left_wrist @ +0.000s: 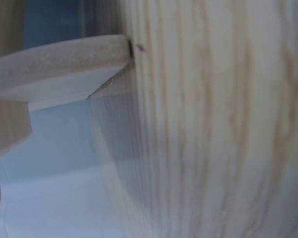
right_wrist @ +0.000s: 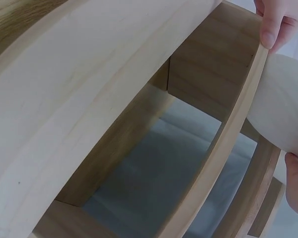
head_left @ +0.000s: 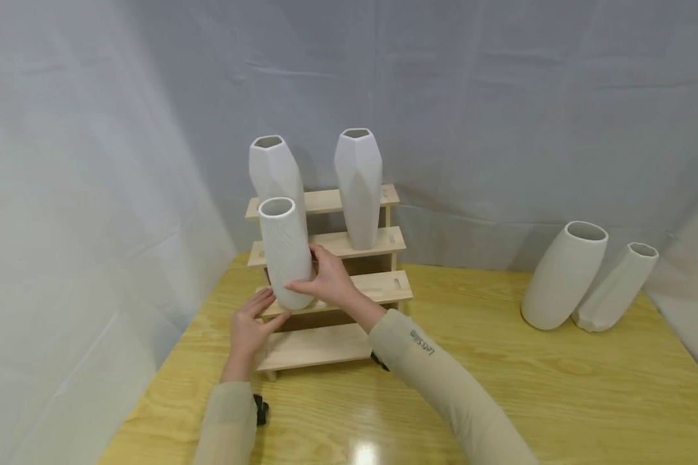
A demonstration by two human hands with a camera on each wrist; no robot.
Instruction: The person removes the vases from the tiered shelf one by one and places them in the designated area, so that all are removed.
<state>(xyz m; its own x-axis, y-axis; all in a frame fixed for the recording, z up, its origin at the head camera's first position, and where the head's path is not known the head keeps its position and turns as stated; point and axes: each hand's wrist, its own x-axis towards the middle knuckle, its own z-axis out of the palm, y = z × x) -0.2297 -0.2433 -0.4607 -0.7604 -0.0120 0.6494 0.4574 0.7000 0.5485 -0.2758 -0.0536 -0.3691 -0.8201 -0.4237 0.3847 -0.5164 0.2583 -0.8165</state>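
A white vase with a round mouth and a fine carved surface stands almost upright at the left end of the second step from the bottom of a wooden tiered stand. My right hand grips its lower right side, thumb across the front. At that step's left end, my left hand holds the board's edge, fingertips close to the vase's base. In the right wrist view, the left thumb lies on the board edge beside the vase. The left wrist view mostly shows tabletop and a board's underside.
Two faceted white vases, one left and one right, stand higher on the stand. On the yellow wood table, a wide round-mouthed vase and a slimmer vase stand at the right. A pale cloth hangs behind.
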